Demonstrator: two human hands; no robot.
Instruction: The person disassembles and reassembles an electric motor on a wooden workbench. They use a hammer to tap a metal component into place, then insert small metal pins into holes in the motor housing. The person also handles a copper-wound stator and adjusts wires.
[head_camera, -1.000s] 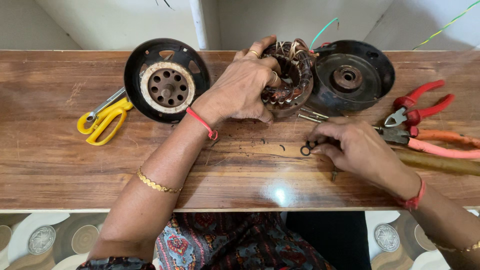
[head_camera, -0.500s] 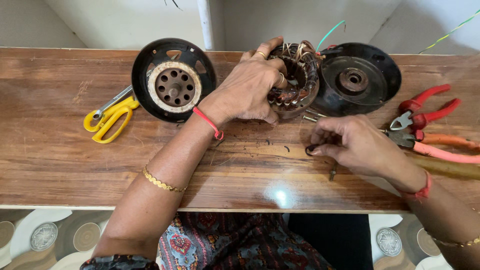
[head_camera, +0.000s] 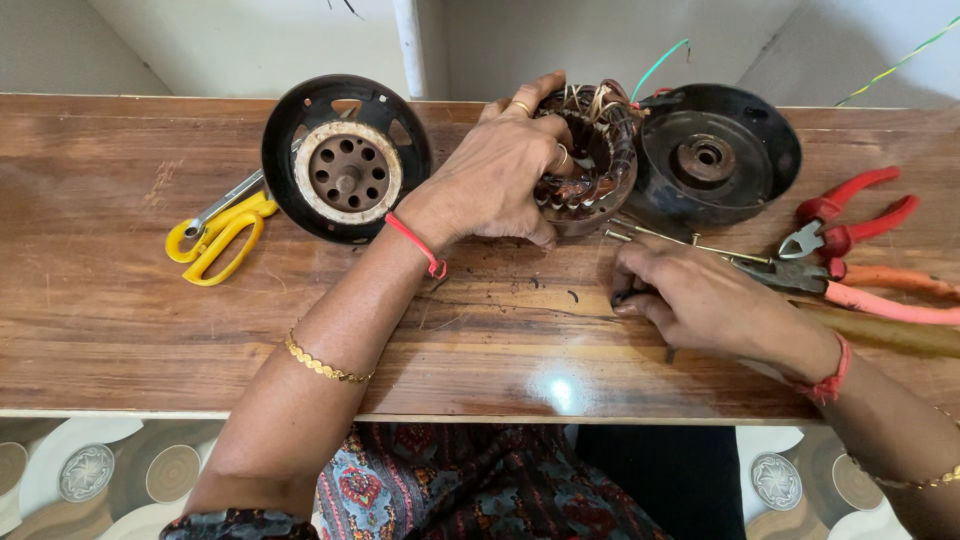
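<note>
A round motor stator (head_camera: 592, 160) with copper windings stands tilted on the wooden table (head_camera: 120, 300). My left hand (head_camera: 500, 175) grips its left rim, fingers wrapped over the top edge. My right hand (head_camera: 700, 300) rests on the table just below and right of the stator, fingertips pinched on a small dark part (head_camera: 622, 296) that is mostly hidden under them. Green and yellow wires (head_camera: 660, 65) rise from the stator's back.
A black rotor cover with a pale ring (head_camera: 345, 160) lies at the left, yellow-handled scissors (head_camera: 215, 235) beside it. Another black round cover (head_camera: 715, 155) sits right of the stator. Red pliers (head_camera: 850, 215), orange-handled pliers (head_camera: 880, 290) and thin metal rods (head_camera: 680, 240) lie at the right.
My right hand has closed down over the small dark part on the table. The left hand keeps its hold on the stator.
</note>
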